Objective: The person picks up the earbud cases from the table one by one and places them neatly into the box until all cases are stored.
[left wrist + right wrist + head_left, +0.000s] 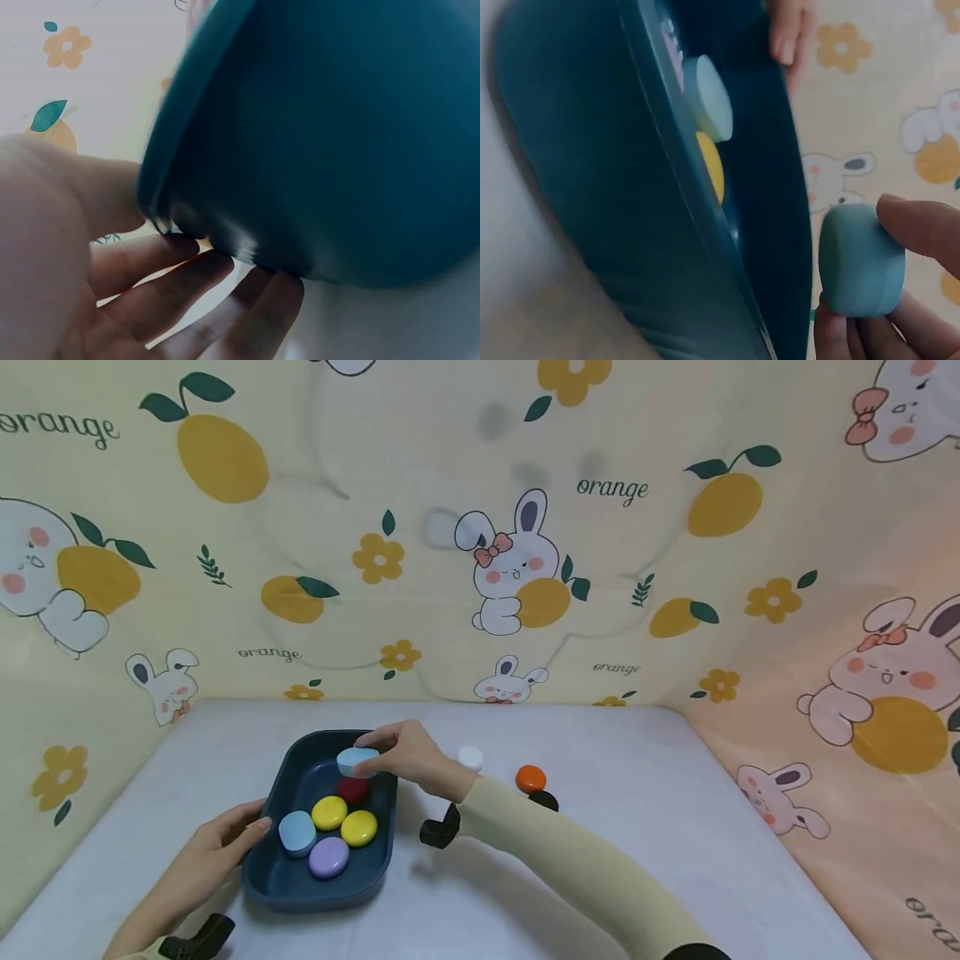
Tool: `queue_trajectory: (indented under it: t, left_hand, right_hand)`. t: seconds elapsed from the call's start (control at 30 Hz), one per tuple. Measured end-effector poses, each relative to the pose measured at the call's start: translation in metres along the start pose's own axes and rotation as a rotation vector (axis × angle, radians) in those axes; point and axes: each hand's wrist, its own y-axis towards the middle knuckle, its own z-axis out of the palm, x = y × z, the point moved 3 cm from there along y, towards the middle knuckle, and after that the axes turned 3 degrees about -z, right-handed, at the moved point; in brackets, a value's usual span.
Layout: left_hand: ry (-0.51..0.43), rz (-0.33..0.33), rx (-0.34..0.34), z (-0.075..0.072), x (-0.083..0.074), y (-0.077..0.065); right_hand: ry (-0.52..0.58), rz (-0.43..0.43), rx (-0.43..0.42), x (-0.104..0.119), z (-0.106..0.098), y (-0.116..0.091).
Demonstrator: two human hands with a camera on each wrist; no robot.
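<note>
A dark blue rectangular bin stands on the table's left half. My left hand grips its left side, thumb over the rim, fingers against the outer wall. Above the bin's far right part, my right hand pinches a light blue, thick rounded disc between thumb and fingers. Inside the bin lie a second light blue piece, two yellow discs, a purple disc and a dark red piece. The held disc partly overlaps the red one in the head view.
Right of the bin, a white disc, an orange disc and a black disc lie on the white table. My right sleeve partly hides the black one. A patterned cloth rises behind the table and along its sides.
</note>
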Motion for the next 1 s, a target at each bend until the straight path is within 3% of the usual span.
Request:
queue_trajectory:
  t: [0.27, 0.53, 0.7, 1.0]
  left_hand:
    - [0.022, 0.015, -0.015, 0.004, -0.006, 0.002]
    - [0.005, 0.008, -0.02, 0.0, 0.002, 0.002]
    - [0.007, -0.001, -0.016, 0.001, 0.001, 0.001]
    - [0.009, -0.022, -0.016, 0.003, 0.001, 0.002]
  right_hand:
    - [-0.1, 0.059, 0.018, -0.005, 0.012, 0.017]
    - [-0.065, -0.037, 0.108, -0.001, 0.019, 0.025]
    - [0.055, -0.109, 0.057, 0.011, -0.007, 0.014]
    - [0.127, -0.147, -0.061, 0.014, -0.083, -0.027]
